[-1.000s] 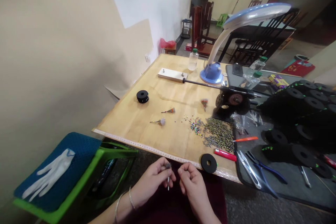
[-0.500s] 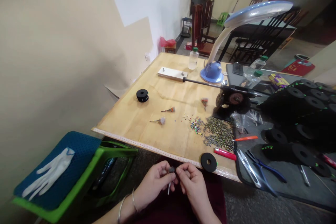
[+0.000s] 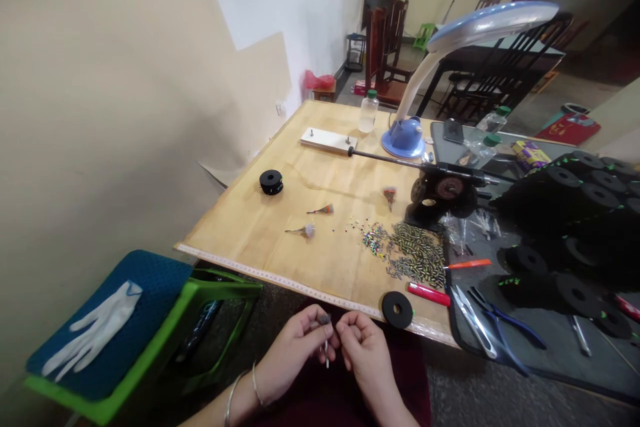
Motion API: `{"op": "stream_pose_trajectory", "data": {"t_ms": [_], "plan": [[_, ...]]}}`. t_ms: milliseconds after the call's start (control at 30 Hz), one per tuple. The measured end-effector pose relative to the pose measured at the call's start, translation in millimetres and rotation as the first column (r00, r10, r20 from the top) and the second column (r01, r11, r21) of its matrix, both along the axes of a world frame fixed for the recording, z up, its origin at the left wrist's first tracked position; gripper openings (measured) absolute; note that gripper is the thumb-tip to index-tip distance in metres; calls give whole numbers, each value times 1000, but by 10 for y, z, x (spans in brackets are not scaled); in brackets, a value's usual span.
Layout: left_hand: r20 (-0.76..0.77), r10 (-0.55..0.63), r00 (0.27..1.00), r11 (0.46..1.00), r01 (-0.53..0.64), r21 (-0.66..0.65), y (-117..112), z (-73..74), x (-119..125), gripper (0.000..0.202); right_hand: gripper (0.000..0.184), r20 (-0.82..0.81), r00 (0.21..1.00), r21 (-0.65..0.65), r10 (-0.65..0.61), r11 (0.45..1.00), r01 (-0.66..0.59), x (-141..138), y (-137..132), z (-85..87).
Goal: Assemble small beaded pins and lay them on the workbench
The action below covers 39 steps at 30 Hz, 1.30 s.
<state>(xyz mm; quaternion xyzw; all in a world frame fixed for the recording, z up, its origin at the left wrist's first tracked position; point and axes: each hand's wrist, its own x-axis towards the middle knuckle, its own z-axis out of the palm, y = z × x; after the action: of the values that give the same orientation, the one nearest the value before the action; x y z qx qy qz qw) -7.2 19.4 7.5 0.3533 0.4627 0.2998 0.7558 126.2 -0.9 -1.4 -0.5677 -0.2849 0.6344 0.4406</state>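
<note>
Okay, far left we see a white glove [image 3: 95, 332] lying flat on a blue-topped green stool [image 3: 163, 280]. Next, low in the middle, the left hand [image 3: 293, 349] is closed in a pinch on a small tufted piece [image 3: 325, 320], dark tuft up and pale stem hanging down between the fingers. The piece sits just below the near edge of the wooden table [image 3: 260, 227], above the lap and not on the table. Just beside it, the right hand [image 3: 364, 347] has its fingers curled in narrow with the tips close to the piece. We cannot tell if they touch it or grip anything.

On the table past the hands, two feathered flies [image 3: 306, 231] lie near the middle, with a pile of beads [image 3: 415, 257] to their right. A black disc [image 3: 397, 310] sits at the near edge. A red lighter [image 3: 429, 294] lies just beside it, then blue-handled pliers [image 3: 505, 323] on the dark mat.
</note>
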Motion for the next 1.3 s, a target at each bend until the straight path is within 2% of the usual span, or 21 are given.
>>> {"op": "stream_pose_trajectory", "data": {"t_ms": [67, 300, 667, 1000, 1300], "plan": [[7, 11, 1000, 1000, -11, -6, -7, -7, 2, 26, 46, -17, 1000, 2, 6, 1000, -6, -3, -1, -4], [-141, 39, 989, 995, -27, 92, -14, -51, 6, 24, 48, -3, 1000, -6, -1, 1000, 1, 11, -28, -13], [-200, 117, 973, 977, -76, 201, -32, -62, -15, 22, 48, -27, 995, -61, 96, 993, -98, -12, -91, -2], [-141, 83, 987, 984, -59, 170, -41, 2, 3, 28, 47, -53, 998, -1, 31, 1000, -31, -23, -44, -80], [-132, 63, 989, 987, -42, 154, -31, 2, 3, 30, 45, -19, 1000, -32, 3, 999, -4, -28, -33, -73]]}}
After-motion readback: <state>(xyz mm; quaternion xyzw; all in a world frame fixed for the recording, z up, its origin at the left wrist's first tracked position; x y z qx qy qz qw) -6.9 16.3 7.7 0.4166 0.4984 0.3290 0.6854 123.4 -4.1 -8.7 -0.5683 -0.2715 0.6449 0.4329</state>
